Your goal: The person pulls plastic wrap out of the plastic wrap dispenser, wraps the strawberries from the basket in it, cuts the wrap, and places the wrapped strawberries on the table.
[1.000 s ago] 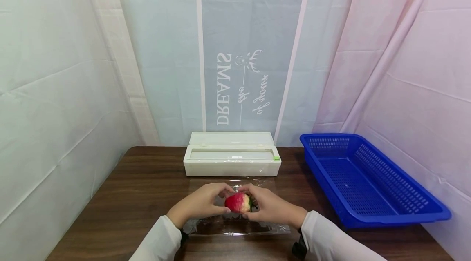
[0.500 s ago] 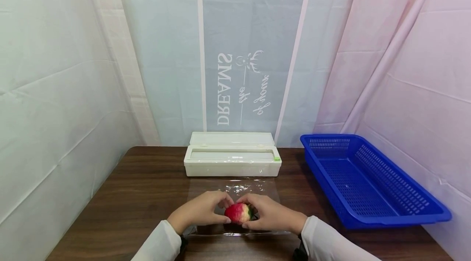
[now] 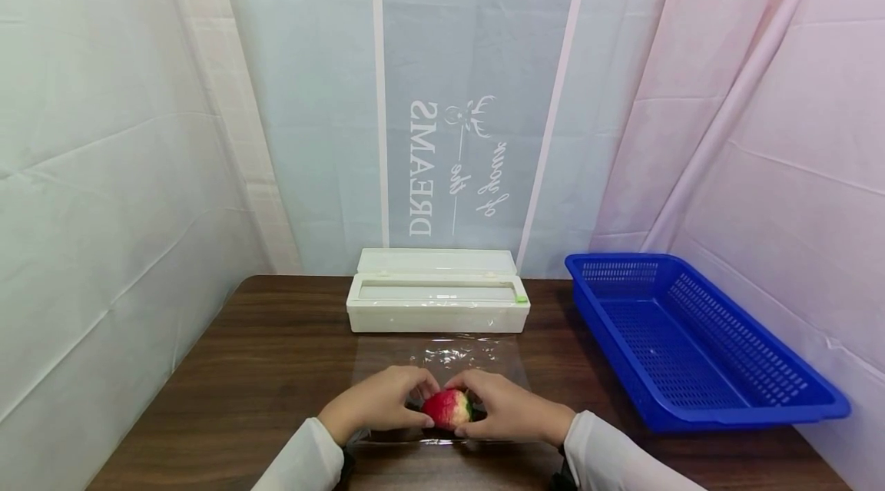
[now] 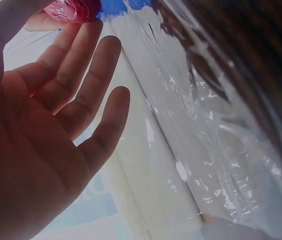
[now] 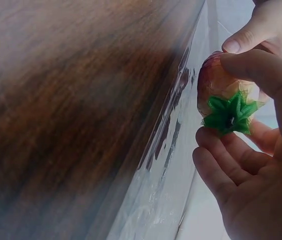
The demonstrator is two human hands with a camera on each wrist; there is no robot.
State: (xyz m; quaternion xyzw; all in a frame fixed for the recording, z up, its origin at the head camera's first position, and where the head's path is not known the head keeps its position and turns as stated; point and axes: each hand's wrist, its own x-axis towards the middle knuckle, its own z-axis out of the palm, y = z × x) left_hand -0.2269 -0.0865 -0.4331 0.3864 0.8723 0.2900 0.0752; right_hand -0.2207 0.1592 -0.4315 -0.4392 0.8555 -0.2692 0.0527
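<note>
A toy strawberry, red at one end and cream at the other, is between both hands at the front middle of the table in the head view. My left hand pinches its red end with thumb and fingertips. On the other side, my right hand holds the cream end. Green fabric leaves show in the right wrist view, with the right thumb over the fruit and fingers under it. A sheet of clear cling film lies beneath the hands.
Behind the film stands a white cling film dispenser with its lid raised and a green piece at its right end. A blue perforated basket sits to the right on the dark wooden table. Pale curtains surround the table.
Both hands have moved the strawberry a little toward the near edge of the table. More of the film shows behind them. Each hand keeps its hold.
</note>
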